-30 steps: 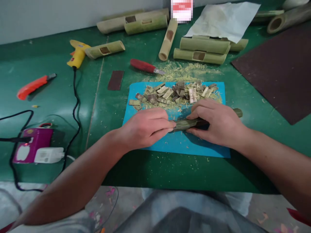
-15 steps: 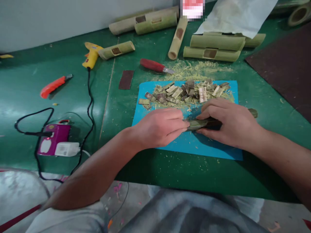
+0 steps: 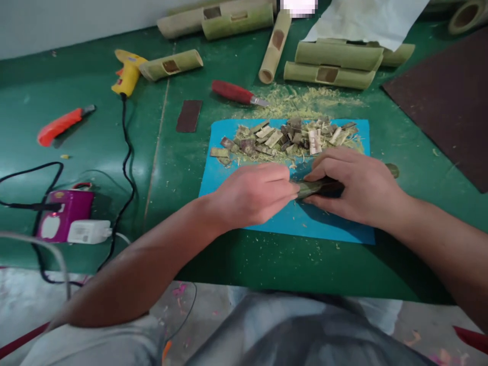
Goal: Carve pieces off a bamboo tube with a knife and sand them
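Observation:
Over the blue sheet [image 3: 343, 231], both hands are closed on a dark green bamboo tube [image 3: 309, 188] that lies crosswise. My left hand [image 3: 253, 195] wraps its left end, fingers curled and hiding that end. My right hand [image 3: 353, 185] grips it from the other side, thumb and fingers on opposite edges. A dark area shows on the tube between the right thumb and fingers; what it is cannot be made out. The tube's right end pokes out past the right hand. Just beyond the hands lies a heap of bamboo chips and shavings [image 3: 290, 140].
A red-handled knife [image 3: 236, 93], brown rectangle [image 3: 189, 116] and notched bamboo tubes [image 3: 330, 74] lie behind the sheet. Left are a yellow glue gun [image 3: 127, 73], an orange cutter [image 3: 63, 125] and a purple power box [image 3: 72, 211] with cords. A dark brown sheet [image 3: 446, 101] lies right.
The whole view has shifted slightly, so things on the table appear further left and higher. Both hands keep their hold on the bamboo tube, with hardly any change in pose.

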A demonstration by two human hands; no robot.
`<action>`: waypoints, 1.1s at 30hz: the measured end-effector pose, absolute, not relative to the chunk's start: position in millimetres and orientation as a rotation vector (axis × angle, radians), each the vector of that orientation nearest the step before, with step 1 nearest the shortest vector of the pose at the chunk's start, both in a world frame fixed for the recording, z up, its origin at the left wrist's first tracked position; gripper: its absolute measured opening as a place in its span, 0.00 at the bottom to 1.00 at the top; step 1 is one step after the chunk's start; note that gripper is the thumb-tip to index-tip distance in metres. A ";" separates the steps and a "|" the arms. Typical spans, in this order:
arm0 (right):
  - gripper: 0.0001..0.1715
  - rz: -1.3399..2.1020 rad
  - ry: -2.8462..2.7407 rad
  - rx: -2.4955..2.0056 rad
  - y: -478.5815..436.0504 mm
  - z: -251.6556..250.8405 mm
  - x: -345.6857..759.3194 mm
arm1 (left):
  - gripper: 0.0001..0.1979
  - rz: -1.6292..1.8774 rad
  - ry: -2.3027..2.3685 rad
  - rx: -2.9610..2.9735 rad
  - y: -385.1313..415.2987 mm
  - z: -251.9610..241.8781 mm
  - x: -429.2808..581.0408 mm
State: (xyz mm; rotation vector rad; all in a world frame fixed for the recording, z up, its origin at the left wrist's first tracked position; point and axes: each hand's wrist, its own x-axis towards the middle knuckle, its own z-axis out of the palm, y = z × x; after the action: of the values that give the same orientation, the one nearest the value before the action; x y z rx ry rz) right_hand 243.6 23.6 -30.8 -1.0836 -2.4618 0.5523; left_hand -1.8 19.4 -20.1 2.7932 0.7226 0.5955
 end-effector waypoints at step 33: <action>0.10 0.574 -2.450 -1.129 23.4 -30.1 244.1 | 0.07 0.623 0.754 2.509 25.8 -22.1 -8.3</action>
State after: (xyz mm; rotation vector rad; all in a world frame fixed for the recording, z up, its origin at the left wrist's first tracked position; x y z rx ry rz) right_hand 244.1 23.4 -30.1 -1.1294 -2.4499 0.5740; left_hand -8.3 25.8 -22.1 2.5086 0.7542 0.6234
